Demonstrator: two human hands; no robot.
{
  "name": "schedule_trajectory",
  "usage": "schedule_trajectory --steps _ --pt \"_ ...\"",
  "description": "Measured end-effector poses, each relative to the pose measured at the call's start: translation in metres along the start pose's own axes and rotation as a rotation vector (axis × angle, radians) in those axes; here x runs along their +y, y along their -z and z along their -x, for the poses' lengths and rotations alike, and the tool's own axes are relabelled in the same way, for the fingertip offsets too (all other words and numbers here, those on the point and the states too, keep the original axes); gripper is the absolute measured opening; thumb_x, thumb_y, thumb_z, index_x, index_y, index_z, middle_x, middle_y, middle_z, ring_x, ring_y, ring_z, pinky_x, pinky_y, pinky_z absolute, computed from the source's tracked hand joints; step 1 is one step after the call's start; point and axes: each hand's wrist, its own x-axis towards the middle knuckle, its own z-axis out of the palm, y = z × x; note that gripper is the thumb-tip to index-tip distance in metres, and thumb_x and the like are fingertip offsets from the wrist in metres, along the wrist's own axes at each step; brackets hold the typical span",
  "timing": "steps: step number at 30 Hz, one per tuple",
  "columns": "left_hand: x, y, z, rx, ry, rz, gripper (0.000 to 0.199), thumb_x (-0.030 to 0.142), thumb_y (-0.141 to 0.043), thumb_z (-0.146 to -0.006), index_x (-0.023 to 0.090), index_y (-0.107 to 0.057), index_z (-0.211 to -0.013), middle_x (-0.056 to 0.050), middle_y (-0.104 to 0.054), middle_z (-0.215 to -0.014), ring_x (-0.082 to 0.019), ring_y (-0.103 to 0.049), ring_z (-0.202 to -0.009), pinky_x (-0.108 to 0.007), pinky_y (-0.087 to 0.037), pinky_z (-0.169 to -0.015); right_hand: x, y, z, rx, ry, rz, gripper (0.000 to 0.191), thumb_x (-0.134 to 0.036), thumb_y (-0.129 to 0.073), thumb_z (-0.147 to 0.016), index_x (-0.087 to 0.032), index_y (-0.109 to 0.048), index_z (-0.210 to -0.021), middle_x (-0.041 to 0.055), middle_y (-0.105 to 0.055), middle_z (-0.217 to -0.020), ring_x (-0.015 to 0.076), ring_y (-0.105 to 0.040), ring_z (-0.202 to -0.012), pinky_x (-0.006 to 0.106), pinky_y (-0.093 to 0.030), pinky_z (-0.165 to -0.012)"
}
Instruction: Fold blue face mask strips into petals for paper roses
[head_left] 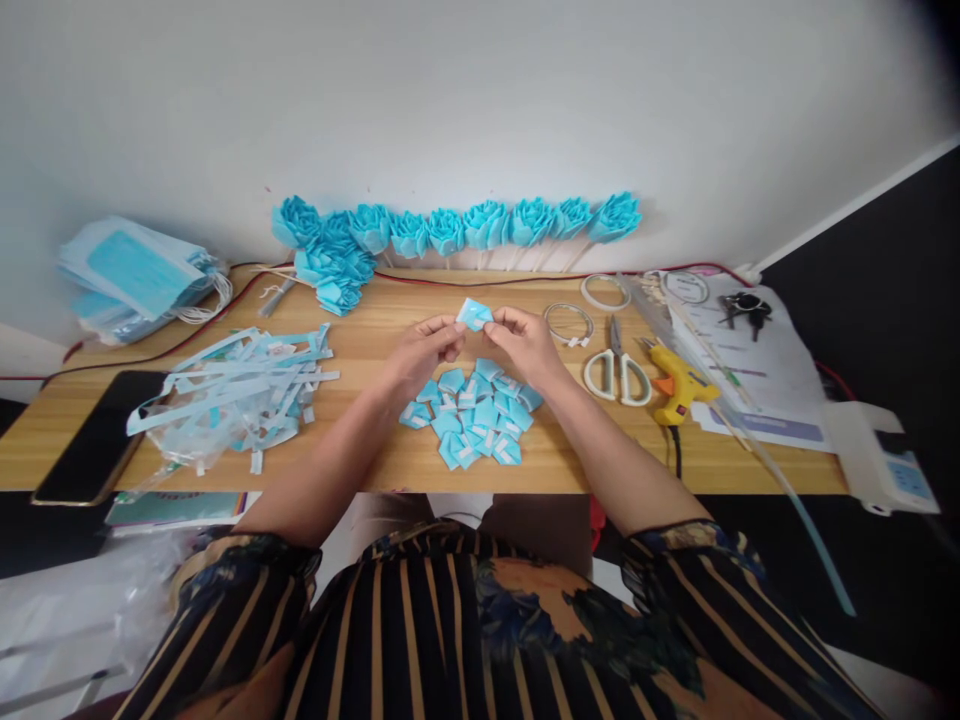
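Observation:
A small folded light-blue piece (475, 314) is held up between my two hands above the wooden table. My left hand (429, 350) pinches its left edge between thumb and fingers. On the right side, my right hand (523, 342) grips its lower right corner in a pinch. Just below the hands lies a pile of similar folded blue pieces (480, 412), some showing white strips. Behind, blue flowers (486, 224) on thin sticks stand in a row along the wall, with more bunched at the row's left end.
Blue and white scraps (240, 385), a black phone (97, 437) and stacked masks (139, 270) lie left. Scissors (616, 365), a yellow glue gun (681, 385), wire coils (568, 325), keys (746, 308) and papers (780, 360) are at right. A white box (877, 460) sits at the right edge.

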Motion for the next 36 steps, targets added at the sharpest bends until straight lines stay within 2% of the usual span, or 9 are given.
schedule_trajectory --steps 8,11,14,17,20,28,36 --pt "-0.0042 0.0016 -0.0018 0.084 -0.012 -0.073 0.029 0.036 -0.076 -0.068 0.017 -0.056 -0.060 0.003 -0.049 -0.054 -0.006 -0.039 -0.050 -0.023 -0.029 -0.050 0.0008 -0.0031 0.0007 -0.009 -0.007 0.025 0.019 -0.033 -0.059 -0.079 -0.019 -0.060 -0.065 -0.0023 -0.060 -0.063 0.0128 -0.055 -0.062 0.027 -0.044 -0.063" --pt "-0.0055 0.0035 -0.0031 0.147 -0.022 -0.082 0.030 0.034 -0.074 -0.069 0.017 -0.053 -0.057 0.003 -0.048 -0.052 -0.006 -0.038 -0.048 -0.023 -0.028 -0.049 -0.0005 -0.0027 0.0015 0.097 0.004 0.055 0.015 -0.031 -0.057 -0.081 -0.019 -0.067 -0.078 -0.0008 -0.067 -0.071 0.0140 -0.060 -0.067 0.027 -0.047 -0.065" --pt "-0.0043 0.0030 -0.0030 0.205 -0.027 -0.133 0.030 0.033 -0.073 -0.070 0.017 -0.052 -0.056 0.003 -0.049 -0.053 -0.006 -0.038 -0.048 -0.023 -0.028 -0.049 -0.0042 -0.0040 0.0049 0.216 0.125 0.216 0.012 -0.028 -0.058 -0.082 -0.020 -0.068 -0.084 0.0001 -0.069 -0.075 0.0143 -0.061 -0.068 0.027 -0.047 -0.067" --pt "-0.0022 0.0009 -0.0015 0.199 -0.047 -0.186 0.027 0.031 -0.072 -0.072 0.017 -0.054 -0.058 0.004 -0.047 -0.051 -0.006 -0.038 -0.047 -0.023 -0.029 -0.051 -0.0055 -0.0070 0.0084 0.174 0.291 0.406 0.010 -0.024 -0.059 -0.083 -0.021 -0.068 -0.079 0.0013 -0.070 -0.076 0.0159 -0.061 -0.071 0.030 -0.048 -0.072" --pt "-0.0012 -0.0005 -0.0004 0.187 -0.055 -0.211 0.025 0.028 -0.070 -0.074 0.017 -0.054 -0.059 0.005 -0.046 -0.049 -0.006 -0.037 -0.047 -0.023 -0.028 -0.051 -0.0020 -0.0082 0.0089 0.130 0.370 0.544 0.011 -0.022 -0.059 -0.085 -0.023 -0.069 -0.081 0.0018 -0.070 -0.077 0.0177 -0.062 -0.075 0.032 -0.048 -0.075" --pt "-0.0021 -0.0013 -0.0028 0.197 -0.047 -0.268 0.022 0.029 -0.074 -0.071 0.016 -0.059 -0.061 0.005 -0.048 -0.051 -0.006 -0.036 -0.048 -0.022 -0.027 -0.050 0.0034 -0.0054 0.0069 0.101 0.384 0.578 0.010 -0.023 -0.061 -0.087 -0.024 -0.071 -0.087 0.0029 -0.073 -0.085 0.0189 -0.064 -0.079 0.033 -0.048 -0.079" --pt "0.0015 -0.0045 0.0004 0.202 -0.073 -0.281 0.017 0.027 -0.074 -0.070 0.016 -0.063 -0.063 0.005 -0.050 -0.053 -0.007 -0.042 -0.053 -0.023 -0.032 -0.054 0.0011 -0.0068 0.0080 0.089 0.353 0.556 0.012 -0.022 -0.060 -0.087 -0.022 -0.071 -0.082 0.0031 -0.072 -0.080 0.0187 -0.064 -0.077 0.032 -0.046 -0.076"
